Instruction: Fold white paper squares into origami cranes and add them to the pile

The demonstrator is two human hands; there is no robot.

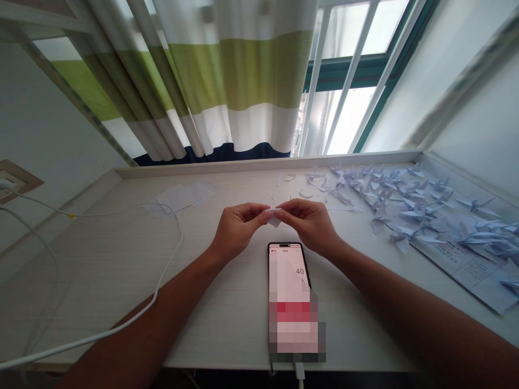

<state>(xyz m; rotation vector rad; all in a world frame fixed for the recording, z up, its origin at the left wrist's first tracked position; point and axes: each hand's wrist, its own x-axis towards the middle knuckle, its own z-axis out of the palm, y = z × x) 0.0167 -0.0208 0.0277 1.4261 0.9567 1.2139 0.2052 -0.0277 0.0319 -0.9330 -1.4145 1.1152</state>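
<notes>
Between both hands, above the table (pixel 227 302), is a small folded piece of white paper (pixel 275 220). My left hand (pixel 237 229) pinches its left side between thumb and fingers. The right side is pinched the same way by my right hand (pixel 312 221). The fingers cover most of the paper; a pointed flap shows below the thumbs. Just below the hands lies a phone (pixel 290 286), its screen lit and partly blurred, showing the number 40.
Many folded paper cranes (pixel 405 194) crowd the right side, some on a printed sheet (pixel 458 259). Loose white papers (pixel 182 197) lie at the back left, paper scraps (pixel 306 193) behind the hands. A white cable (pixel 178 232) loops across the left and over my left forearm.
</notes>
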